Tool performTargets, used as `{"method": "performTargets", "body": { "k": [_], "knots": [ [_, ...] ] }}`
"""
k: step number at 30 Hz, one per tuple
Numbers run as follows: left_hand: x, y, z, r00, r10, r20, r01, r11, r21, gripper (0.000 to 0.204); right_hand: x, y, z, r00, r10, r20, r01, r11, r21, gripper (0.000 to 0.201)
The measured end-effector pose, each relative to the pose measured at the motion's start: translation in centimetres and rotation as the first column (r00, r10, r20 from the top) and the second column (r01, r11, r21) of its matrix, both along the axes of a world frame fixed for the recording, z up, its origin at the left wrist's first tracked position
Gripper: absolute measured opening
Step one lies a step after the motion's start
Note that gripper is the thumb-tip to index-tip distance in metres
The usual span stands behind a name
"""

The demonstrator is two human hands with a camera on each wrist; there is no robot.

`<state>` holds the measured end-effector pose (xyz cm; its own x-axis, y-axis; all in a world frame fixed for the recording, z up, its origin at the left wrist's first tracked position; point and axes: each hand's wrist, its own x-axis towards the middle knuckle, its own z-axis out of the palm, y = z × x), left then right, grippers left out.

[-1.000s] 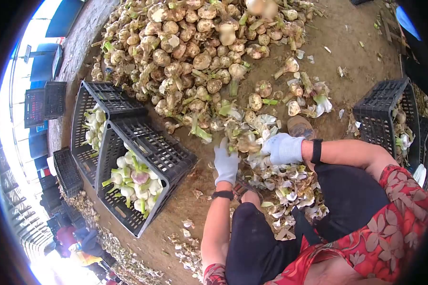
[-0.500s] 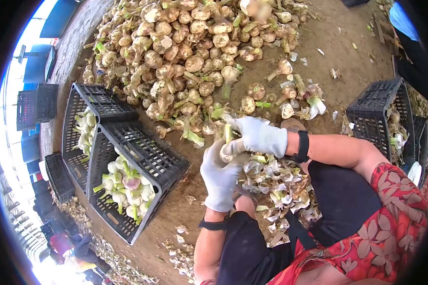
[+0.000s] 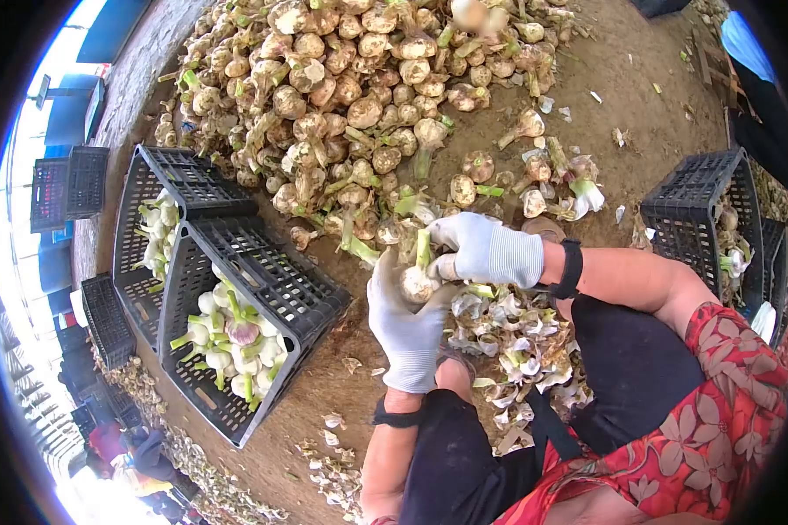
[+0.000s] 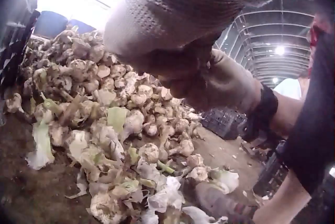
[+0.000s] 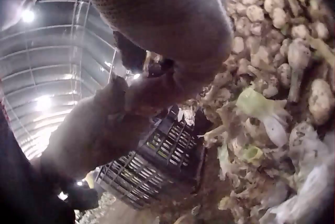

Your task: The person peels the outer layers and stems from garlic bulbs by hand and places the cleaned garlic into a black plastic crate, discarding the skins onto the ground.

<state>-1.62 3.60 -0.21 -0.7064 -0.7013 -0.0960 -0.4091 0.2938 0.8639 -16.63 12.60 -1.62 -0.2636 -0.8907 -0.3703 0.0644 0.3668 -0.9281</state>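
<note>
A pale garlic bulb with a short green stem pointing up sits between the two gloved hands, above the ground. My left hand holds it from below and the left, thumb and fingers curved around it. My right hand grips it from the right, fingers bent beside the stem and thumb at the bulb's side. In both wrist views the gloves hide most of the bulb. Below the hands lies a heap of peeled garlic skins.
A large pile of unpeeled garlic lies ahead. Two black crates stand on the left, the nearer crate holding cleaned white bulbs. Another black crate with garlic stands at the right. Loose bulbs and scraps dot the dirt floor.
A second ago the hands were apart, low by the pile's near edge and the skins. They have since come together around a garlic bulb, which now shows more clearly between them.
</note>
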Motion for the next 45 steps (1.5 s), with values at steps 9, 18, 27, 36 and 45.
{"method": "performTargets", "body": {
  "k": [9, 18, 27, 36, 45],
  "knots": [
    [0.2, 0.9, 0.4, 0.99, 0.077, -0.118, -0.055, 0.983, 0.177, 0.072, 0.5, -0.1, -0.3, 0.989, -0.103, -0.109, 0.097, 0.993, -0.062, 0.017],
    [1.1, -1.7, -3.2, 0.927, 0.374, -0.019, 0.041, -0.052, 0.998, 0.059, 1.4, 0.5, -0.2, 0.979, -0.145, -0.144, 0.136, 0.988, -0.071, 0.025],
    [0.0, 0.5, -1.3, 0.926, 0.354, -0.129, -0.129, 0.619, 0.775, 0.059, 1.6, 0.2, -0.9, 0.996, 0.05, -0.068, -0.064, 0.973, -0.222, 0.017],
    [1.7, -1.0, -1.5, 0.914, 0.389, -0.116, 0.128, -0.006, 0.992, 0.048, -0.4, 0.9, 0.3, 0.638, -0.145, 0.756, 0.131, 0.988, 0.079, 0.01],
    [1.9, -0.4, 0.2, 0.972, -0.135, -0.19, 0.227, 0.37, 0.901, 0.075, -4.1, -0.8, -1.4, 0.887, -0.248, 0.388, 0.269, 0.963, 0.002, 0.014]
  ]
}}
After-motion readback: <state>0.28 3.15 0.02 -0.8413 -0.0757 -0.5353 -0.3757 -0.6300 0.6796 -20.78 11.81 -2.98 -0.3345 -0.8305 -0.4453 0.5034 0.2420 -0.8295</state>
